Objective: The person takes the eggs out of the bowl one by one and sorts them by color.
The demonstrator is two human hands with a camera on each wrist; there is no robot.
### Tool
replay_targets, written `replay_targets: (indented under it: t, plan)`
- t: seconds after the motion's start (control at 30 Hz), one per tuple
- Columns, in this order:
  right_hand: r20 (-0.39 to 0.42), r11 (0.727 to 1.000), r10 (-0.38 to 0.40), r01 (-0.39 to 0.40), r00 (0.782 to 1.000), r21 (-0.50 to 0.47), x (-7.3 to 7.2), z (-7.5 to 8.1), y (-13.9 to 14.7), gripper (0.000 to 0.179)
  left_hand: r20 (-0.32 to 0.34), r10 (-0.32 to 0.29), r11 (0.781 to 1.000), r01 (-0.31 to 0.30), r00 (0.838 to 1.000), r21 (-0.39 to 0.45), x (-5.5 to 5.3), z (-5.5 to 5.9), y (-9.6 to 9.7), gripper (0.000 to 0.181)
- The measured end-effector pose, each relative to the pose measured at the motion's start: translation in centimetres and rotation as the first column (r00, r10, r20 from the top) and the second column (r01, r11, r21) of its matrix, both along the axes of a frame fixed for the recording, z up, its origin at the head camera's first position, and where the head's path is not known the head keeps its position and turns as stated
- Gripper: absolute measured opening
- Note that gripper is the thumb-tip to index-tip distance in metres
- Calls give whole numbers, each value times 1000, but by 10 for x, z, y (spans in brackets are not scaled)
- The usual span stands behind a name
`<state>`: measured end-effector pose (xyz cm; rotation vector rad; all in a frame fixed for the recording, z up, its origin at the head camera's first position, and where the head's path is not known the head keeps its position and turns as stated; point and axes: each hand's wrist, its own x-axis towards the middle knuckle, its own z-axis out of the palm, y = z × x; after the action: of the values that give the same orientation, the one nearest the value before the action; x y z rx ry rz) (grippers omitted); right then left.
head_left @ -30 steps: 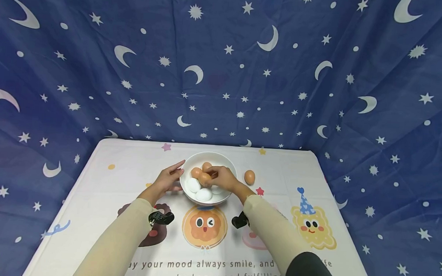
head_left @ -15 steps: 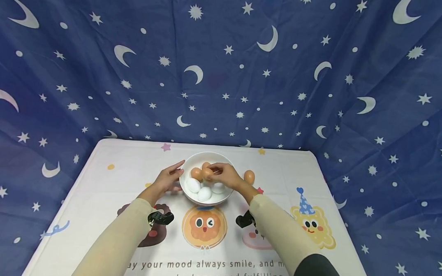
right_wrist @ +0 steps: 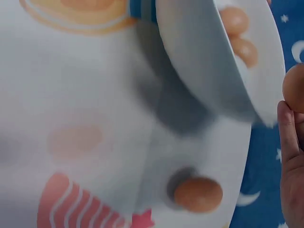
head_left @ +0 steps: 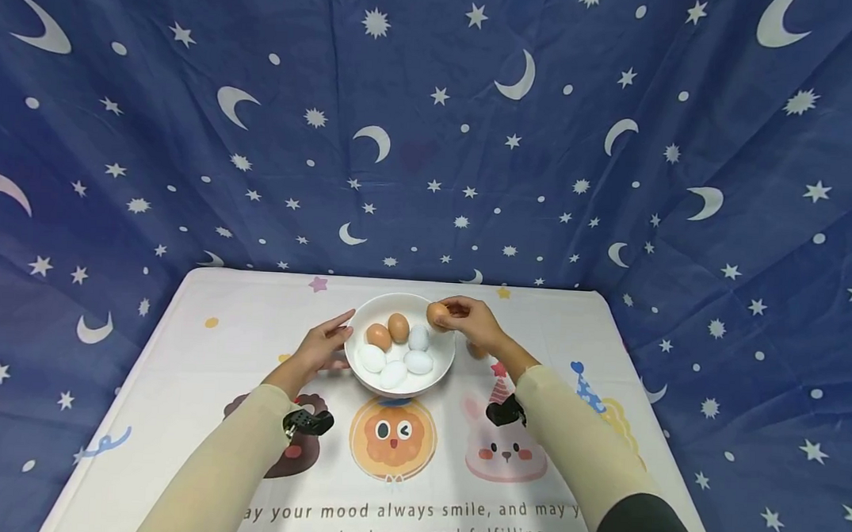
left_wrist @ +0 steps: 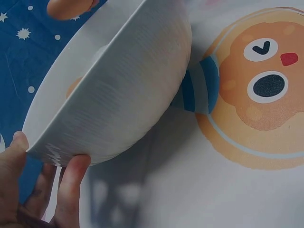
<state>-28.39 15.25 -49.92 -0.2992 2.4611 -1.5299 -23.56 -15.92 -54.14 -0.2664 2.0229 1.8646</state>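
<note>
The stiff-looking bowl (left_wrist: 128, 90) is standing against the spread fingers of the left hand (head_left: 318, 347), while the right hand (head_left: 475, 322) is apparently pinching, at partly hidden fingertips, a brown egg (head_left: 436, 316), probably light, slick and fragile, needing a gentle hold round its middle.

The egg (head_left: 436, 315) in your right grip (head_left: 475, 322) is orange-brown. Your bowl (left_wrist: 133, 85) is plain white, with two brown eggs (head_left: 398, 328) and four white eggs (head_left: 418, 362) in it. The loose egg (right_wrist: 198, 194) is brown too. Your sleeves (head_left: 210, 463) are cream, and the right one has a black part (head_left: 643, 529). Your worktop (head_left: 138, 476) is white with grey words (head_left: 415, 507), a pink bunny (head_left: 506, 458) and an orange face (head_left: 392, 451). The cloth (head_left: 418, 111) behind is dark blue with white moons, stars and dots.
</note>
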Motion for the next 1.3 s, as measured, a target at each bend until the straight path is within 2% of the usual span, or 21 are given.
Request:
replay_targets:
  t: [0.17,0.23,0.4,0.47,0.73,1.07,1.3]
  plan:
    - [-16,996,-67,68,998,50,-6,1,30,45,3,5,1000,-5,1000,7,0,1,0,51]
    - [-1,994,-97,97,995,55,-3,8,40,46,4,7,1000,-7,1000,9,0,1,0,51]
    - [12,977,-198,197,980,78,-3,4,64,48,3,1,1000,-1,1000,10,0,1,0,51]
    - [10,966,-243,241,970,95,-5,-8,75,50,4,2,1000,-2,1000,8,0,2,0,51]
    - [79,916,-368,347,926,200,2,-31,109,53,14,4,1000,-4,1000,3,1,4,1,52]
    - [87,878,-429,392,899,275,10,-55,122,56,21,12,1000,-12,1000,8,1,4,1,51]
    - [106,869,-450,407,887,281,15,-68,126,55,21,12,1000,-13,1000,6,1,3,2,51]
